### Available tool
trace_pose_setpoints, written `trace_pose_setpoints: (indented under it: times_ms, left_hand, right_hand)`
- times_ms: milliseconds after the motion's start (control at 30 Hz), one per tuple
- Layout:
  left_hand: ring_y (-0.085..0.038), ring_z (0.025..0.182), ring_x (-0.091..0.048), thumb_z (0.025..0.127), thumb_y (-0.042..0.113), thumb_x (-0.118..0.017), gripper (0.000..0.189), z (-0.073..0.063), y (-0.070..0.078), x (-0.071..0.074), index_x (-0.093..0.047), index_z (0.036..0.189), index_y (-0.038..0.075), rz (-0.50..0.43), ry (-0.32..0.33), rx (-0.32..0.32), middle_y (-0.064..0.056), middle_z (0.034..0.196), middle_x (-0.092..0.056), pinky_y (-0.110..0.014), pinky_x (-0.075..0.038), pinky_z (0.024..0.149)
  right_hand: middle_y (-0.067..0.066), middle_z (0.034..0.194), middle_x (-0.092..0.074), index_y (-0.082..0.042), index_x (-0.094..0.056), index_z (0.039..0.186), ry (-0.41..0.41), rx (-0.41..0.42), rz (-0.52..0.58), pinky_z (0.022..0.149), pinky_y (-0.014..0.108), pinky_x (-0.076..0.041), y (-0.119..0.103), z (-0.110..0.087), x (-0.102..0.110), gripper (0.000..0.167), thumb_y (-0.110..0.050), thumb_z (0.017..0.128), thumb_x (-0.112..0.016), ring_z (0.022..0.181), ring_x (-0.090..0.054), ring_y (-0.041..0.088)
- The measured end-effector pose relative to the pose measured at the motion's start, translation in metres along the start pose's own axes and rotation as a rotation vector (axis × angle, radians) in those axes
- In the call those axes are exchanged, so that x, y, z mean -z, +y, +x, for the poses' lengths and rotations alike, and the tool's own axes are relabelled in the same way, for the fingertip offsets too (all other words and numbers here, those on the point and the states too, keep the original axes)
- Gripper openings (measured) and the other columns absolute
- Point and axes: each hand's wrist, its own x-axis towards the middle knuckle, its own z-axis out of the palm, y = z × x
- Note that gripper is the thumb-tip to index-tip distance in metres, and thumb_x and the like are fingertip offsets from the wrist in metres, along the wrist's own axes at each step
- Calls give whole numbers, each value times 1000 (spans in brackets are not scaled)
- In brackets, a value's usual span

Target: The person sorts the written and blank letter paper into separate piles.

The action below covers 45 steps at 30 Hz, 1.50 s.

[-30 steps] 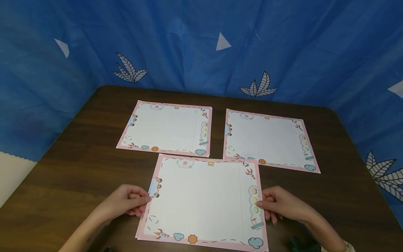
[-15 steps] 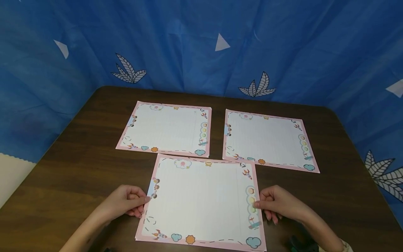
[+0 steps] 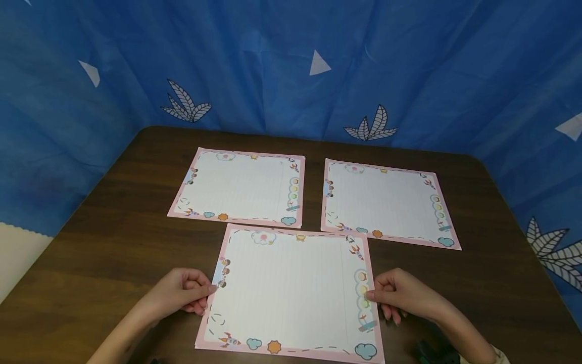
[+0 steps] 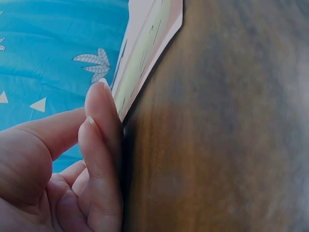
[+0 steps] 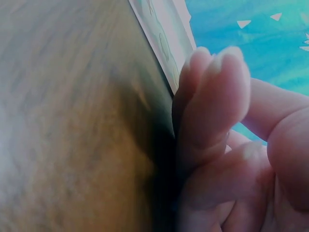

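Observation:
In the head view, a pink-bordered sheet of lined paper (image 3: 286,293) with cartoon prints lies nearest the person. My left hand (image 3: 184,290) pinches its left edge, thumb on top and fingers beneath. At the opposite edge my right hand (image 3: 395,293) pinches it the same way. The left wrist view shows the curled left fingers (image 4: 101,140) at the border of the paper (image 4: 152,43). From the right wrist, the bent right fingers (image 5: 212,106) cover part of the paper's edge (image 5: 166,43).
Two matching sets of bordered paper lie farther back, a left one (image 3: 241,187) and a right one (image 3: 386,202), both close to the near sheet's top edge. They rest on a dark wooden table (image 3: 104,227). A blue curtain (image 3: 282,76) hangs behind it.
The near paper's top has shifted slightly left, and its lower sheet edge no longer shows at the left side. Both hands keep their pinch and have barely moved.

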Motion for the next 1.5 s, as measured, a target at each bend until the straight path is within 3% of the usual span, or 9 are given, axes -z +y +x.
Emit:
trace_pose_setpoints:
  times_ms: [433,700,900,1000,1200,1333,1500]
  left_hand:
    - [-20,53,-60,88,17,-66,26,1,-3,1,-57,80,-5,49,18,-22,-15,62,-59,-28,-50,50]
    - [-22,51,-59,87,20,-68,26,2,4,11,-56,76,-1,190,90,-32,-10,59,-58,-33,-53,52]
    - [-25,66,-65,90,10,-63,19,11,31,23,-61,90,-10,169,65,-154,-13,74,-63,-32,-54,64]
    - [-27,73,-65,90,6,-61,18,18,46,23,-62,97,-11,204,80,-210,-14,81,-64,-32,-53,68]
    - [-26,79,-65,91,5,-60,20,35,74,11,-62,106,-9,266,89,-267,-14,91,-65,-29,-52,72]
    - [-22,84,-65,93,6,-57,24,55,97,-2,-61,113,-7,285,52,-289,-13,98,-66,-30,-51,77]
    - [-26,91,-64,95,7,-54,26,94,129,-24,-60,117,-4,258,7,-280,-16,104,-65,-34,-49,81]
  right_hand:
    - [3,50,-56,-2,-54,65,40,-34,-82,34,22,-36,-2,0,-3,33,-21,91,-62,36,-52,16]
    - [2,53,-58,-3,-57,68,38,-10,-102,35,28,-41,-2,-2,4,33,-24,94,-58,39,-53,15]
    - [6,63,-59,0,-62,82,133,82,-99,41,30,-44,1,-15,26,23,-11,98,-50,47,-56,20]
    - [7,69,-59,1,-63,90,243,109,-139,45,31,-45,0,-22,34,18,-7,97,-49,53,-56,20]
    - [6,77,-59,2,-62,99,479,71,-261,51,30,-45,-4,-31,44,16,-10,96,-53,62,-56,18]
    - [8,79,-61,6,-61,101,590,66,-242,56,27,-46,-2,-39,56,23,-13,99,-48,66,-57,18]
    - [5,83,-64,9,-59,105,673,80,-246,63,21,-46,2,-46,74,27,-14,100,-46,73,-59,12]
